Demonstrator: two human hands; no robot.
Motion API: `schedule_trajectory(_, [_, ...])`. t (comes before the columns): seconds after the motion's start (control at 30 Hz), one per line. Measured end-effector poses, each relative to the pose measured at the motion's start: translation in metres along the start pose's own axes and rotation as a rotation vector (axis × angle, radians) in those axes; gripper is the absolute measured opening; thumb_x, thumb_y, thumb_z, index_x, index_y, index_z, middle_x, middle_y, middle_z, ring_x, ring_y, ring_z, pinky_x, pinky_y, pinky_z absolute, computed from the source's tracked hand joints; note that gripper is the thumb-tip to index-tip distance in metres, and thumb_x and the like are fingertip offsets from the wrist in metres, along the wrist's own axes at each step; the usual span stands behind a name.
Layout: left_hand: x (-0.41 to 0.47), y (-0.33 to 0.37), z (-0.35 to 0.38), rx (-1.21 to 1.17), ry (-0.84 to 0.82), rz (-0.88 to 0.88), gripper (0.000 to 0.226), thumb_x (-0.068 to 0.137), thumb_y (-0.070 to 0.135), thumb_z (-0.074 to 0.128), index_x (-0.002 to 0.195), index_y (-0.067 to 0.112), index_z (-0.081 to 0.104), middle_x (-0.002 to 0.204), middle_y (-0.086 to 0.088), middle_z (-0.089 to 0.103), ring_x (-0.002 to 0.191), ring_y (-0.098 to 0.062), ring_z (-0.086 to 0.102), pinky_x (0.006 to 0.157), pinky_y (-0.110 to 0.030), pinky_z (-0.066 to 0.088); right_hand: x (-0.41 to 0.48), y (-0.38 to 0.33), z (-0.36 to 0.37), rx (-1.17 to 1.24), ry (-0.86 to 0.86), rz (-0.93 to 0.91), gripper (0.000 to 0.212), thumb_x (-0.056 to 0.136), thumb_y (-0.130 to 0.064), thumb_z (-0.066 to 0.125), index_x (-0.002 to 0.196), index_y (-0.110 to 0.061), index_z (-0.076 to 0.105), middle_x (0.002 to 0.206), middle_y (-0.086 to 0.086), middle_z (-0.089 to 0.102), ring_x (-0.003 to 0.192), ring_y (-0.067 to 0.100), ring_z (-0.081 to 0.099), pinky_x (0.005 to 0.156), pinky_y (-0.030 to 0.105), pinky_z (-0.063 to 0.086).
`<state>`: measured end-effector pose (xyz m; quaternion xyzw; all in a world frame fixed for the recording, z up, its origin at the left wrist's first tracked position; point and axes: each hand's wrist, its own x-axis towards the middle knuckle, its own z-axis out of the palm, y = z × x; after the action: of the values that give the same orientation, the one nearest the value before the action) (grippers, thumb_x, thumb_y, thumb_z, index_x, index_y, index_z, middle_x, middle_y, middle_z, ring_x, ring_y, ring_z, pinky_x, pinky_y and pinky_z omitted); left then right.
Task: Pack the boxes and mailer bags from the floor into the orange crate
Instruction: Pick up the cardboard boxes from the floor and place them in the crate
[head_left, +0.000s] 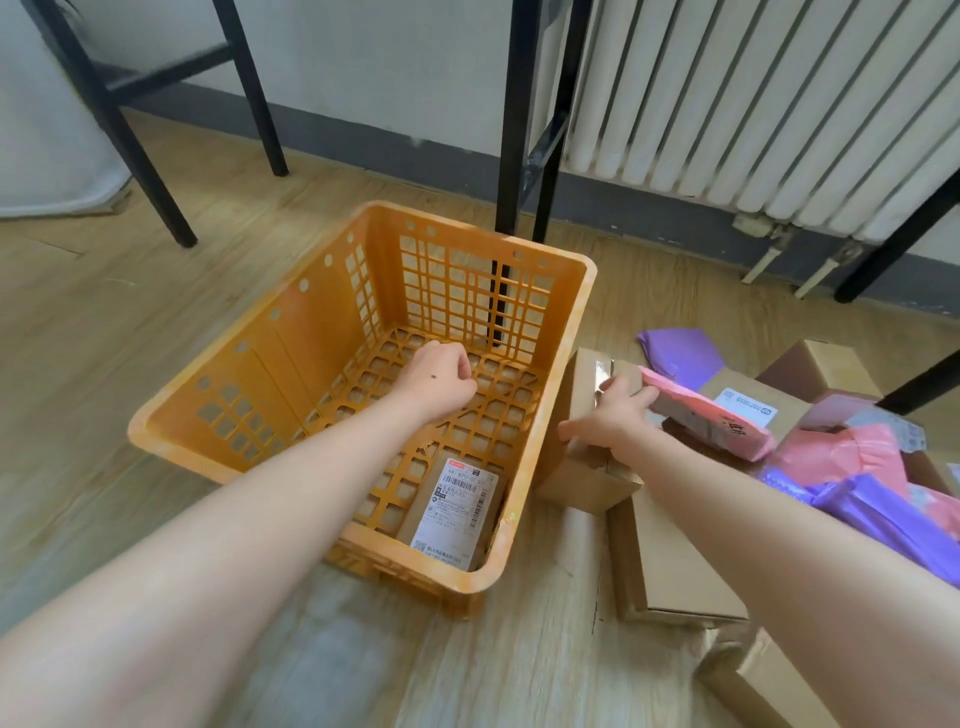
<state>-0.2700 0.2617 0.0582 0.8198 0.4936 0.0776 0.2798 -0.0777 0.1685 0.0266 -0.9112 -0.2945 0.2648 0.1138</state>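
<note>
Left hand (441, 376) hangs curled, empty, over the orange crate (291, 338). Right hand (610, 415) grips a tilted cardboard box (582, 478) just beside it.

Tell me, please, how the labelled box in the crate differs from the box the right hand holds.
The labelled box lies inside the crate; the held box sits outside, gripped by the right hand. The labelled box shows a white label; the held box shows none. Both are brown cardboard.
</note>
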Motion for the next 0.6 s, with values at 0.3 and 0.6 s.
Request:
schedule_trajectory(0.3, [-0.035,0.066,-0.068,-0.114,0.155,0.041,0.005,0.09,0.018,0.058,0.094,0.018,0.061,0.097,-0.001,0.061,0.092,-0.015,0.058,0.072,-0.023,0.047,-0.059,0.011,-0.11,0.349,0.143,-0.083,0.082,0.072,-0.029,0.082,0.133,-0.019,0.028,0.134,0.01,0.02,0.115,0.031,0.042,0.09,0.039,0.047])
schedule_trajectory(0.6, [-0.072,0.114,-0.098,-0.479,0.044,-0.05,0.052,0.092,0.049,0.051,0.131,0.015,0.048,0.127,-0.005,0.055,0.117,-0.026,0.054,0.097,-0.041,0.048,-0.114,-0.013,-0.177,0.841,0.151,-0.232,0.08,0.07,-0.028,0.076,0.134,-0.032,0.028,0.122,0.003,0.026,0.115,0.026,0.041,0.079,0.044,0.055])
